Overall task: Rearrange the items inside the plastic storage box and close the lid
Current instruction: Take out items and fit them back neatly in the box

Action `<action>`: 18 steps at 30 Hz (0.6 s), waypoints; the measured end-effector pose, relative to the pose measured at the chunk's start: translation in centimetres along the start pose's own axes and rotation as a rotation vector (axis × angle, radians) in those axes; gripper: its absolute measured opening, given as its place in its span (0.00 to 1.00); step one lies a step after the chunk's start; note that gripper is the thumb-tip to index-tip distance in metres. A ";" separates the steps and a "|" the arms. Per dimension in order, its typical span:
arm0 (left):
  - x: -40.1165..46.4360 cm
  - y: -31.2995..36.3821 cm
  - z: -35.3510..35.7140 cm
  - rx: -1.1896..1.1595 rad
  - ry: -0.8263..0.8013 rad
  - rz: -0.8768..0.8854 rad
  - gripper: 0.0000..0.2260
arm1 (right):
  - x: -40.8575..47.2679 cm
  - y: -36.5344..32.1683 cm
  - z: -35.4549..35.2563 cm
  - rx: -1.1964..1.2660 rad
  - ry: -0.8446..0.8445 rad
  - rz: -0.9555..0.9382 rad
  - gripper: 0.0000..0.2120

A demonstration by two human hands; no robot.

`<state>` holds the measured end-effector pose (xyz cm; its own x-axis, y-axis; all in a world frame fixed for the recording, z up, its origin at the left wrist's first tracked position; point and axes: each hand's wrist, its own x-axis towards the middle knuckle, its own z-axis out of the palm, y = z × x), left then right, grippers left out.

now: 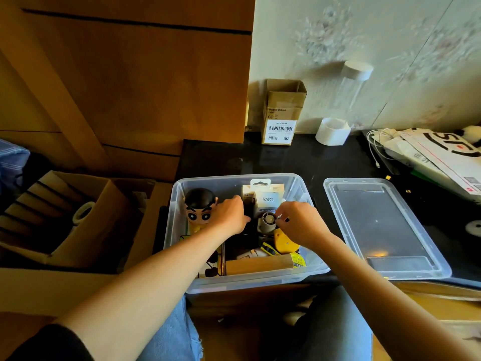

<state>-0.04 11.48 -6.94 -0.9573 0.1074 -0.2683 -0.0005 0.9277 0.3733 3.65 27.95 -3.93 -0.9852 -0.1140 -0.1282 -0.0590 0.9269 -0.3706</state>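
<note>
Both hands inside the storage box [299, 188], each grip closed on an item.
Right hand [299, 222] pinches the mini fan [266, 222]; left hand [229, 214] clasps a dark object just left of it; lid [385, 225] lies rightward, nearer the right hand.

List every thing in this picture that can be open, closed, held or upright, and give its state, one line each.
plastic storage box: open, lid off
lid: lying flat beside the box, on its right
cartoon figure: upright in the box
mini fan: inside the box
left hand: inside the box, fingers curled, grip hidden
right hand: fingertips at the fan
cardboard box: upright, top flaps open
</note>
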 end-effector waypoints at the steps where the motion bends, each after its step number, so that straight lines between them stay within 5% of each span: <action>1: 0.1 0.0 0.1 0.013 -0.003 0.000 0.19 | 0.0 0.0 -0.1 -0.011 0.000 -0.003 0.12; 7: 0.2 -0.9 0.6 0.237 -0.118 0.047 0.36 | 0.3 0.4 0.0 -0.118 -0.049 0.022 0.10; 18: 0.4 -0.5 1.3 0.369 -0.028 0.057 0.27 | 0.3 0.3 0.2 -0.251 -0.244 -0.048 0.11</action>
<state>-0.07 11.57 -8.43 -0.9445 0.1681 -0.2823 0.1621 0.9858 0.0447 3.40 28.07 -4.29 -0.9144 -0.2136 -0.3439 -0.1719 0.9740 -0.1479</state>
